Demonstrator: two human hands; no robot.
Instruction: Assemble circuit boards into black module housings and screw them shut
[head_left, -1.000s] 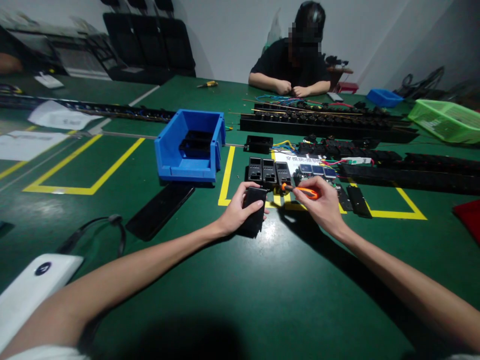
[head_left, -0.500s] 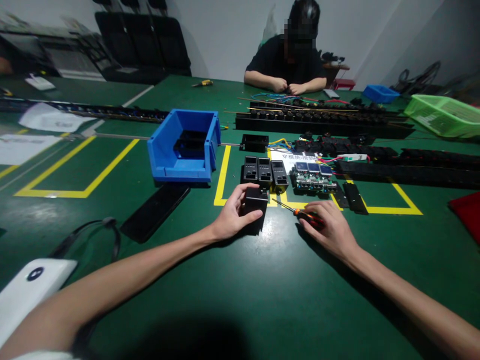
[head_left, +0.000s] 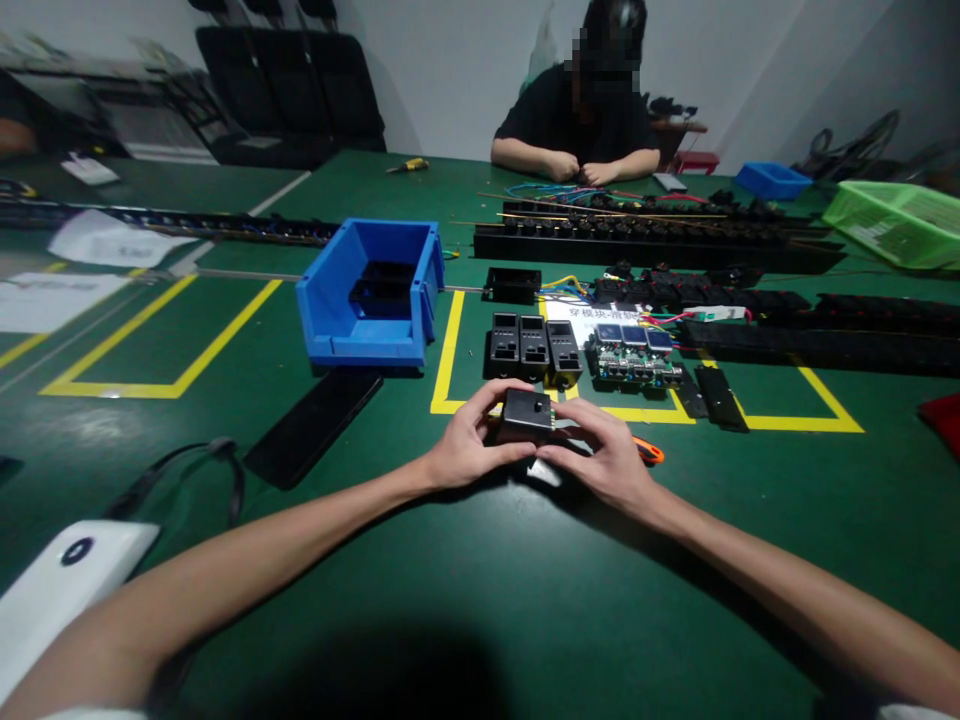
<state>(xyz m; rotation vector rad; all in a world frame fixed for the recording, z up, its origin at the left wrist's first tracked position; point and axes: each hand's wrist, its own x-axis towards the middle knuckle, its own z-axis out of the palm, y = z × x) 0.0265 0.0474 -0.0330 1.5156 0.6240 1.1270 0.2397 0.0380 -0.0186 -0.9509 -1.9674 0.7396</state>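
My left hand (head_left: 463,445) grips a small black plastic housing (head_left: 526,411) from its left side, thumb in front and fingers behind. My right hand (head_left: 611,458) closes on the housing's right end, where a thin greenish edge shows. An orange-and-black screwdriver handle (head_left: 649,452) sticks out beyond the right hand; its shaft is hidden. Just behind the hands stand three similar black housings (head_left: 534,345) with cut-outs in their faces. To their right lie green circuit boards (head_left: 636,372) with small screens.
A blue bin (head_left: 367,345) holding black parts stands behind my left hand, with a black phone-like slab (head_left: 311,430) before it. Two flat black plates (head_left: 720,398) lie at right. Long black rails (head_left: 652,240) cross the back, where a co-worker (head_left: 574,130) sits. A green basket (head_left: 900,225) stands far right.
My right hand has let go of the screwdriver and moved left onto the black housing. The housing has been turned and now shows its greenish end at the right.
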